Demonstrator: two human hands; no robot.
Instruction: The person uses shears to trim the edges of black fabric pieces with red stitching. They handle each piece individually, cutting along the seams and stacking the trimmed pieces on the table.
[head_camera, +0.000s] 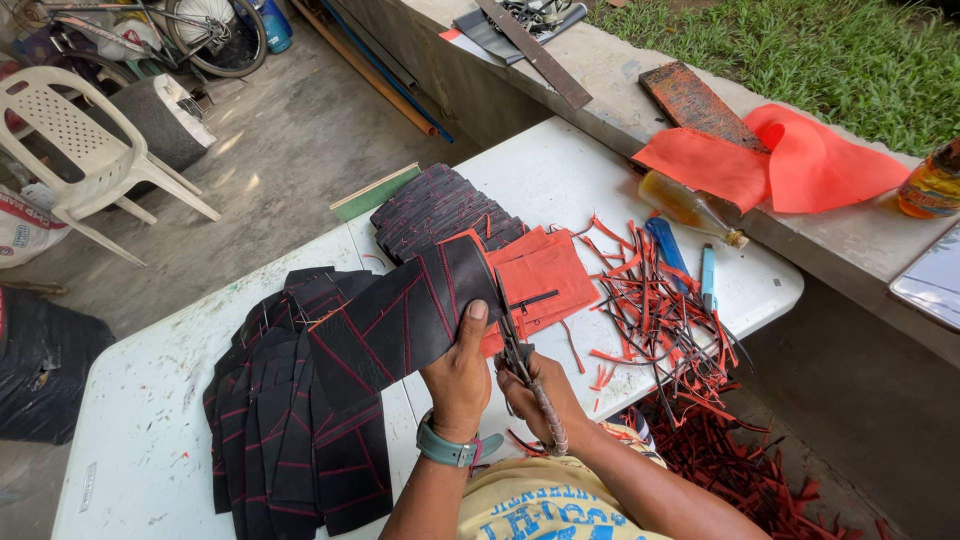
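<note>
The black panel (405, 320) looks like matt rubbery sheet, stitched with red thread. The scissors (522, 360) are dull metal with wrapped handles. The counter (560, 180) is white plastic, scuffed and speckled. The orange pieces (545, 275) look like smooth, faintly shiny fabric.

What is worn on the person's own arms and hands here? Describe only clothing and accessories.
Both forearms are bare, with no gloves or long sleeves. The left hand has a teal wristwatch strapped at the wrist. The right hand wears nothing visible. A yellow shirt with blue print shows below.
</note>
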